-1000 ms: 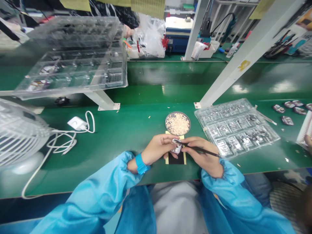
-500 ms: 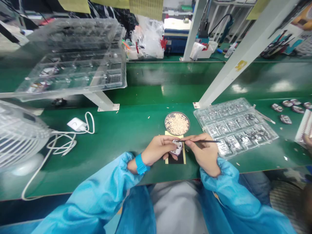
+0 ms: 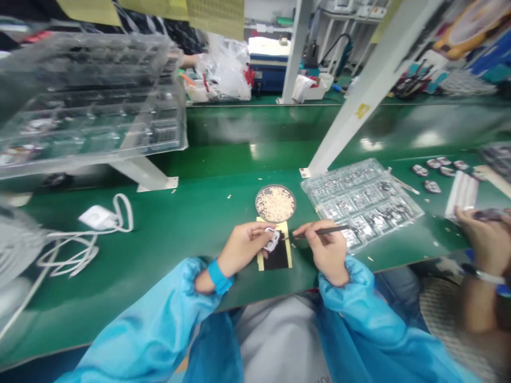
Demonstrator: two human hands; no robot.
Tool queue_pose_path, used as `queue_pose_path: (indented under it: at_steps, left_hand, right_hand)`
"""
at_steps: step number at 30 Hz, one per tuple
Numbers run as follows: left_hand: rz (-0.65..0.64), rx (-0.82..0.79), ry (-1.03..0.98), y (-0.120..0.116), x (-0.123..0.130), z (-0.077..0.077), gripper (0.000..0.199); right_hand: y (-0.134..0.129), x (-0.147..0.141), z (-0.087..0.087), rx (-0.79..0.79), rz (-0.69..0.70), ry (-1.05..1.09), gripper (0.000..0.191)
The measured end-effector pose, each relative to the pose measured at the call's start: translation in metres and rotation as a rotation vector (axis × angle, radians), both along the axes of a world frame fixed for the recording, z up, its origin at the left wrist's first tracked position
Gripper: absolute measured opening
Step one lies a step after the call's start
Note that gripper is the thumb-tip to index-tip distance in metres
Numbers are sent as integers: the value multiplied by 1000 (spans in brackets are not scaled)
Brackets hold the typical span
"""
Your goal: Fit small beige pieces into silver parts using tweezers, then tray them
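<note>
A long green work table (image 3: 207, 213) is stretching across the view, carrying a stack of clear plastic compartment trays (image 3: 91, 101) on a raised stand at the far left. A flat clear plastic parts tray (image 3: 361, 199) is lying to the right, just beside a round shallow dish of pale beige grains (image 3: 275, 204). A black-and-yellow rectangular pad (image 3: 275, 256) is sitting just in front of that dish. The left hand (image 3: 243, 247) is pinching a small white-and-grey moulded part (image 3: 272, 238) between closed fingertips, over the pad. The right hand (image 3: 327, 250) is gripping thin dark tweezers (image 3: 321, 231) tightly, their tip pointing toward the part and just short of it. A co-worker's hand (image 3: 479, 239) is showing at the right edge.
</note>
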State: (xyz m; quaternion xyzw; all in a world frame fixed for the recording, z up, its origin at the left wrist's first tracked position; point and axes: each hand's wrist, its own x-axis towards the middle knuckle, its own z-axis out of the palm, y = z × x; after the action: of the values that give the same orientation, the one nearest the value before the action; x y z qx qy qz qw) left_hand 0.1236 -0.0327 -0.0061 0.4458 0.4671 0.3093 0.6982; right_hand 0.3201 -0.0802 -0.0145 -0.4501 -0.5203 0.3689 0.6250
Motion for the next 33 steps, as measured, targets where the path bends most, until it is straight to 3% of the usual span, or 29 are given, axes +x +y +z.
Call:
queue_pose_path:
  at_steps: [4,6,10,11,14,17,21,28,33]
  left_hand:
    - [-34,136,97,1,-4,-7,42]
    - [-78,180,151,2,-6,-10,41]
    - [-81,227,214,1,-8,-6,40]
    - [-67,217,213,0,-8,-5,41]
    - [-30,134,132,0,-6,1,44]
    - [-42,38,-39,2,-6,3,38]
    - [-37,2,-131,3,-4,1,44]
    - [-26,6,-125,-3,0,2,50]
    - [-36,66,-30,-4,0,1,38]
  right_hand:
    - [-19,20,12,-94,40,73,31]
    - [-27,46,22,-133,-62,19,34]
    - [-31,121,38,-260,-557,-505,32]
    - [-29,139,39,-329,-578,-648,33]
    - [-24,171,38,-526,-451,-1022,36]
    - [-21,175,34,-614,-393,-1235,37]
    - [-18,173,32,-665,-334,-1299,35]
    - [-17,183,32,-621,-359,-1171,36]
    - [-16,146,46,-455,-420,-887,38]
